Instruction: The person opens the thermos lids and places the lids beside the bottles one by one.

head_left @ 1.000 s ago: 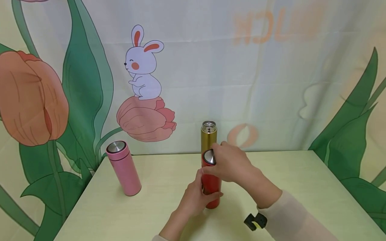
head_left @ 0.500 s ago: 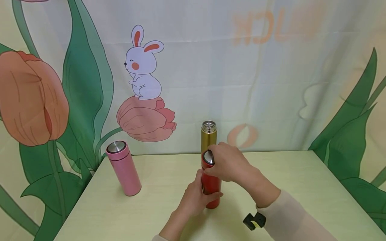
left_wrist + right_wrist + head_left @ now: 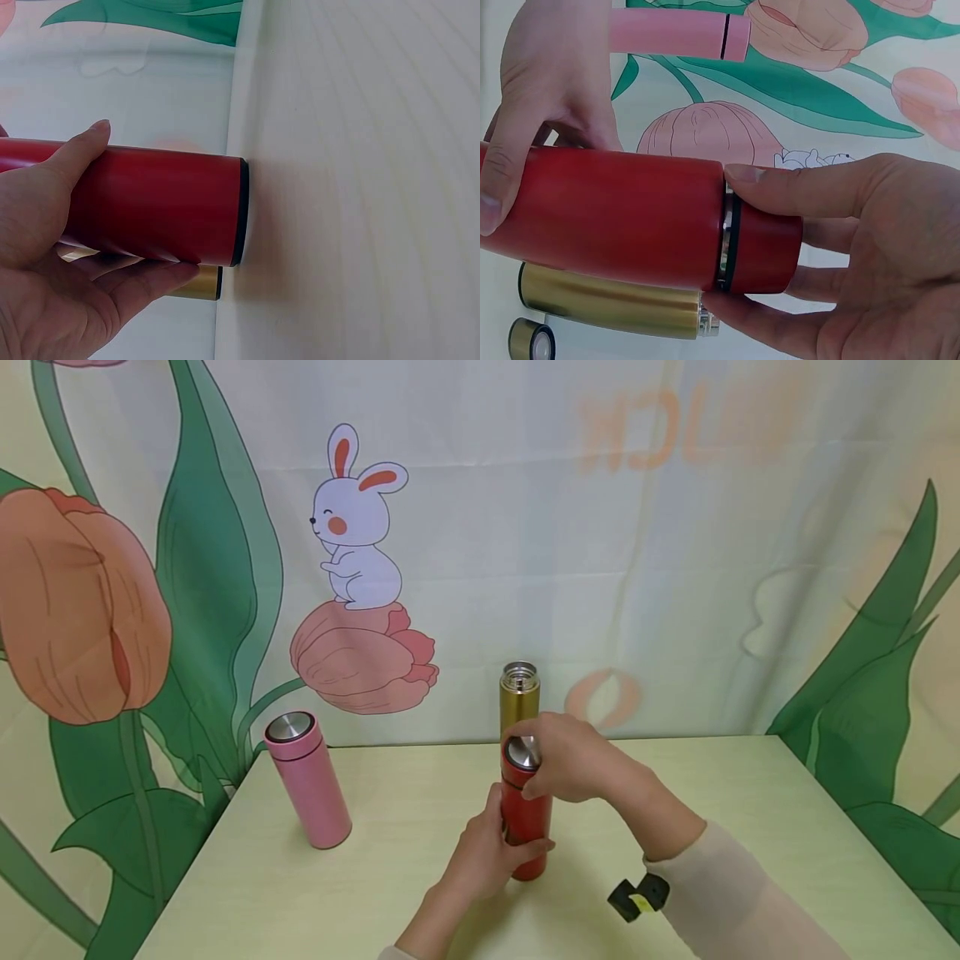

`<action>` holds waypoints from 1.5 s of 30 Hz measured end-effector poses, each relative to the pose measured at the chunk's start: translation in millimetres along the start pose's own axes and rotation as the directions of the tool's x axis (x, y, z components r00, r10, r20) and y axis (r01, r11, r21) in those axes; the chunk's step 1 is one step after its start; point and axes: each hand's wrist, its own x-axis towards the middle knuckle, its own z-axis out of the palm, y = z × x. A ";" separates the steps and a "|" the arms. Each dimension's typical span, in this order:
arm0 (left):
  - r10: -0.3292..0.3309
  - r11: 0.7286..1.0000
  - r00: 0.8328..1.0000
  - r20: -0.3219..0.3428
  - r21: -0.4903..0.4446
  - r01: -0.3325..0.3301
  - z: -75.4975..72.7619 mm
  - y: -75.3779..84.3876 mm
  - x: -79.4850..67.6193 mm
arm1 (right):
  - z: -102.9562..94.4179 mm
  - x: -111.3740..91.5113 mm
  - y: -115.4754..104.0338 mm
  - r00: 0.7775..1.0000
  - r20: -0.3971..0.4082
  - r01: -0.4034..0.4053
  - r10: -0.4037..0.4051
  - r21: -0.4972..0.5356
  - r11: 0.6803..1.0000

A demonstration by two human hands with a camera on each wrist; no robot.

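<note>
A red thermos (image 3: 528, 818) stands upright near the middle of the table. My left hand (image 3: 483, 852) grips the lower part of its body, thumb on one side and fingers on the other in the left wrist view. With thumb and fingers round it, my right hand (image 3: 577, 764) holds the silver-topped lid (image 3: 766, 251). A narrow strip of bright metal and a dark ring show between lid and body in the right wrist view. Just behind stands a gold thermos (image 3: 519, 706) with its steel mouth uncovered, its lower part hidden by the red one.
A pink thermos (image 3: 318, 797) with its lid on stands at the left of the table (image 3: 405, 793). The gold lid (image 3: 523, 341) lies beside the gold thermos's base in the right wrist view. A printed curtain (image 3: 465, 552) hangs along the table's back edge.
My right hand has turned about the red thermos's lid, its fingers now reaching further across the back and more of the silver top showing. The left hand and the thermoses keep their places.
</note>
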 end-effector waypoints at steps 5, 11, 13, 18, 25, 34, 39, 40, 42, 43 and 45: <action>-0.009 1.000 1.000 0.008 -0.008 0.009 -0.4 0.6 -0.1 | -2.1 2.1 3.1 0.999 0.028 0.017 -0.018 0.049 0.999; -0.011 1.000 1.000 0.010 -0.018 0.011 -0.9 1.3 -0.4 | -2.6 1.4 4.6 0.998 0.050 0.033 -0.037 0.068 0.997; -0.011 1.000 1.000 0.009 -0.019 0.011 -1.0 1.6 -0.3 | -2.5 1.1 5.1 0.998 0.055 0.035 -0.039 0.077 0.996; -0.010 1.000 1.000 0.005 -0.013 0.010 -1.2 2.0 -0.4 | -2.0 0.5 6.9 0.997 0.059 0.041 -0.048 0.101 0.994; -0.016 1.000 1.000 0.003 -0.023 0.016 -0.1 1.3 0.2 | -1.1 -1.0 10.2 0.994 0.073 0.066 -0.077 0.133 0.989; -0.015 1.000 1.000 0.005 -0.025 0.015 -0.1 2.5 0.0 | -3.0 -5.5 13.4 0.988 0.051 0.139 -0.146 0.118 0.983; -0.026 0.999 1.000 0.011 -0.026 0.026 -1.1 4.2 -1.1 | -4.8 -4.7 15.2 0.983 0.035 0.178 -0.183 0.104 0.979; -0.026 0.999 1.000 0.010 -0.027 0.026 -1.2 4.3 -1.1 | -5.2 -4.6 15.5 0.981 0.032 0.186 -0.190 0.098 0.978; -0.028 0.999 1.000 0.010 -0.030 0.028 -1.2 4.2 -0.8 | -5.6 -4.7 15.5 0.981 0.025 0.191 -0.194 0.099 0.977; -0.029 0.999 1.000 0.011 -0.032 0.029 -1.0 3.8 -0.5 | -5.8 -4.8 15.6 0.980 0.022 0.194 -0.197 0.100 0.976; -0.029 0.999 1.000 0.011 -0.035 0.030 -0.4 2.9 0.1 | -6.1 -5.3 15.9 0.979 0.018 0.198 -0.201 0.104 0.975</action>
